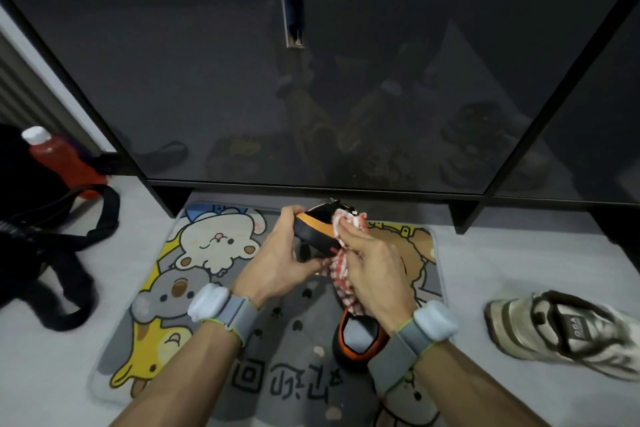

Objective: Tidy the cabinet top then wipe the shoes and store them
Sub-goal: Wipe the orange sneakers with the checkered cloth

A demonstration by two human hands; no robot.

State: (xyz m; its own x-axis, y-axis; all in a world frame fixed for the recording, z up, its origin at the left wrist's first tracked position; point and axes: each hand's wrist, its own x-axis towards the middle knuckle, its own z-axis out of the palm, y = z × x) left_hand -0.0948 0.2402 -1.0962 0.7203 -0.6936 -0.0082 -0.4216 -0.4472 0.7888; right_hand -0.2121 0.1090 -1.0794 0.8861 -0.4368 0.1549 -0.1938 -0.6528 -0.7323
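Head view: your left hand (277, 255) clamped on shoe (311, 231), held above mat (194, 350), sole toward you, long axis roughly left-right. Your right hand (375, 272) bunched round cloth (343, 265), pressed on shoe's right end. Likely next: wipe leftward along sole.

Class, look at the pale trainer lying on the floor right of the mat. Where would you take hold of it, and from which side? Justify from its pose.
Probably best: grip the pale trainer by the dark rim of its opening, coming from above. It sits roughly sole down with the opening facing up, so the rim offers a thin edge to pinch.
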